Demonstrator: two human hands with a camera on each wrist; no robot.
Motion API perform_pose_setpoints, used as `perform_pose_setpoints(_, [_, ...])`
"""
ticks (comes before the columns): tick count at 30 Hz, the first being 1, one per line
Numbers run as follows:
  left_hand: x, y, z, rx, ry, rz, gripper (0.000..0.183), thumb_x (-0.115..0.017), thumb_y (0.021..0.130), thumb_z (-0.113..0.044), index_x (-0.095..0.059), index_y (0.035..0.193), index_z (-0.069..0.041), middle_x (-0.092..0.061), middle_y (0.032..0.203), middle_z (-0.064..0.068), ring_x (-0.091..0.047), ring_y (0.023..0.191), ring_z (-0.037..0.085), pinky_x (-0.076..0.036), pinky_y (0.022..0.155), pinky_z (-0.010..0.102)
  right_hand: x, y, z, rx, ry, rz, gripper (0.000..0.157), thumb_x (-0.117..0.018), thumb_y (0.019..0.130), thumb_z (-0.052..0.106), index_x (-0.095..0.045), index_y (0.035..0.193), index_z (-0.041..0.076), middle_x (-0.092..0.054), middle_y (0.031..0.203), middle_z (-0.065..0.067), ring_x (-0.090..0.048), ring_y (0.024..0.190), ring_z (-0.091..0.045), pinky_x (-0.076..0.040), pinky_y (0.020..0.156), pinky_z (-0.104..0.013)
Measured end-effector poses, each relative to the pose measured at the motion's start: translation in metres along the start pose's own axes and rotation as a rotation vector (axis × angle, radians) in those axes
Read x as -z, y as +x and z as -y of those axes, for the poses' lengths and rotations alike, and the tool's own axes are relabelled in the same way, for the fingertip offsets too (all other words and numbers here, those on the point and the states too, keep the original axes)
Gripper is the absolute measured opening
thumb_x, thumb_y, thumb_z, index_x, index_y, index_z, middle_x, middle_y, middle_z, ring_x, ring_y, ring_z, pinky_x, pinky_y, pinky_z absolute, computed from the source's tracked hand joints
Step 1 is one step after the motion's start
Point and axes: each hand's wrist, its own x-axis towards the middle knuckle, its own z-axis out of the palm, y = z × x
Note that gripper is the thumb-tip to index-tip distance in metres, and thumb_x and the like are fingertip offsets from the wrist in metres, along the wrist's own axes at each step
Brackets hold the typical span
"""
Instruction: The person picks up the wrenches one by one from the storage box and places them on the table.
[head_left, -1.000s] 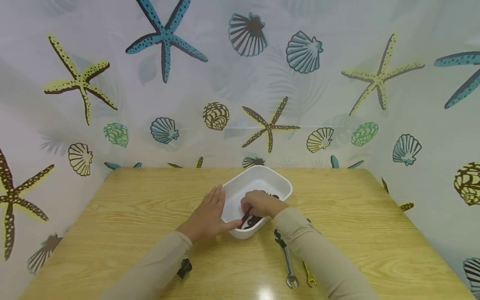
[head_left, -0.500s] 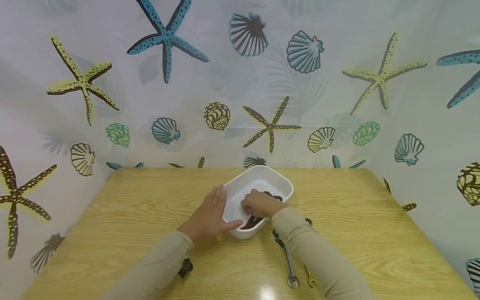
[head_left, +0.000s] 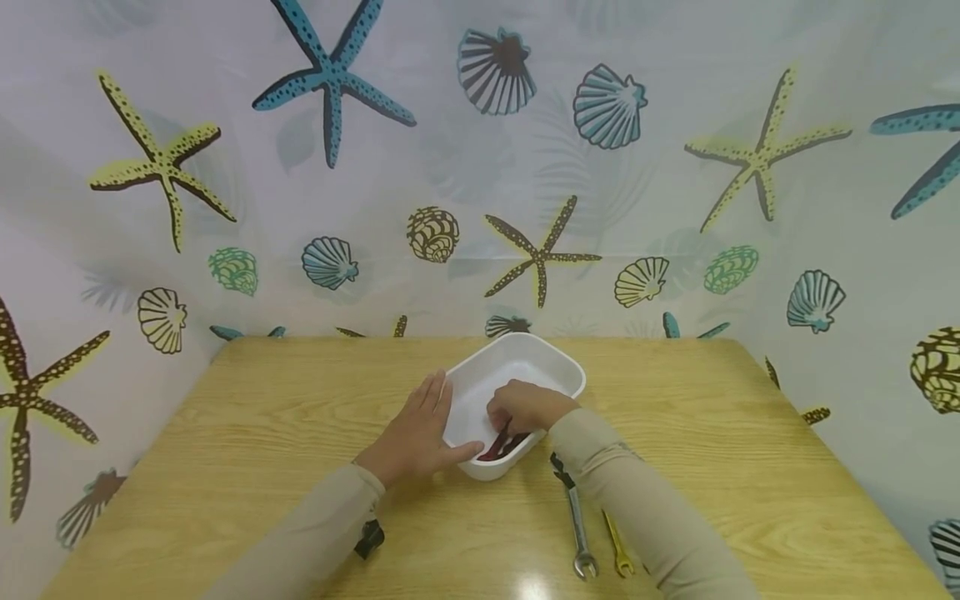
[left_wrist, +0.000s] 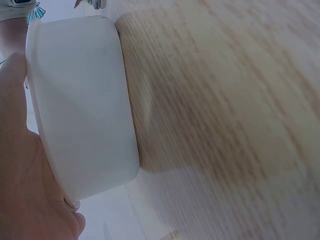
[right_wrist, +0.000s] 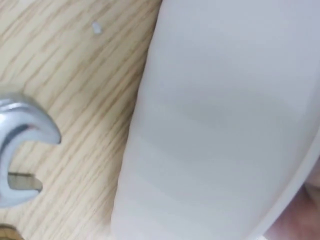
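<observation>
A white plastic tub stands on the wooden table. My left hand lies along its left rim with straight fingers, the thumb reaching over the near corner; in the left wrist view the hand touches the rim. Inside the tub, my right hand curls its fingers round the upper end of a slim dark red tool, whose lower end points to the near corner. Other dark pieces lie beside it, partly hidden by the hand. The right wrist view shows mostly the tub's outer wall.
Right of the tub, a silver open-end wrench and a yellow wrench lie on the table, partly under the right sleeve. A small black object shows beside the left sleeve. Behind hangs a seashell-patterned curtain.
The right hand has shifted slightly within the tub, and the dark red tool now shows tilted below its fingers. The left hand stays on the rim.
</observation>
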Motion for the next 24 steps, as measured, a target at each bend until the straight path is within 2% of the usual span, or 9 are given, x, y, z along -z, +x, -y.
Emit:
perform_pose_setpoints(6, [-0.001, -0.0008, 0.0006, -0.008, 0.007, 0.005, 0.103, -0.047, 0.087, -0.068, -0.017, 0.149, 0.008, -0.009, 0.157, 0.025, -0.009, 0.146, 0.038, -0.014, 0.117, 0.046, -0.0042, 0.0032, -0.0007, -0.041, -0.053, 0.01, 0.018, -0.073, 0.078, 0.004, -0.066, 0.083, 0.019, -0.059, 0.084, 0.007, -0.052, 0.078, -0.011, -0.046, 0.074, -0.03])
perform_pose_setpoints(10, [-0.0011, -0.0005, 0.0006, 0.006, 0.002, 0.006, 0.103, -0.046, 0.086, -0.07, -0.018, 0.149, 0.007, -0.01, 0.158, 0.024, -0.009, 0.146, 0.037, -0.014, 0.117, 0.046, -0.0061, 0.0051, -0.0027, -0.031, -0.069, -0.006, 0.019, -0.072, 0.08, 0.004, -0.065, 0.086, 0.021, -0.057, 0.086, 0.007, -0.052, 0.081, -0.011, -0.046, 0.076, -0.029])
perform_pose_setpoints(18, [-0.0016, 0.0002, 0.0016, 0.018, 0.003, 0.021, 0.104, -0.044, 0.086, -0.072, -0.016, 0.15, 0.006, -0.007, 0.158, 0.022, -0.006, 0.146, 0.036, -0.014, 0.117, 0.046, -0.0063, 0.005, -0.0038, -0.005, 0.063, -0.04, 0.019, -0.071, 0.081, 0.001, -0.061, 0.083, 0.017, -0.06, 0.081, 0.008, -0.052, 0.077, -0.01, -0.045, 0.075, -0.028])
perform_pose_setpoints(24, [-0.0004, -0.0002, 0.0006, 0.009, -0.002, 0.02, 0.104, -0.045, 0.087, -0.07, -0.015, 0.15, 0.006, -0.007, 0.158, 0.023, -0.006, 0.146, 0.037, -0.015, 0.117, 0.047, -0.0072, 0.0034, -0.0034, -0.011, 0.158, -0.048, 0.017, -0.07, 0.082, -0.001, -0.069, 0.085, 0.016, -0.065, 0.086, 0.007, -0.057, 0.082, -0.01, -0.048, 0.082, -0.032])
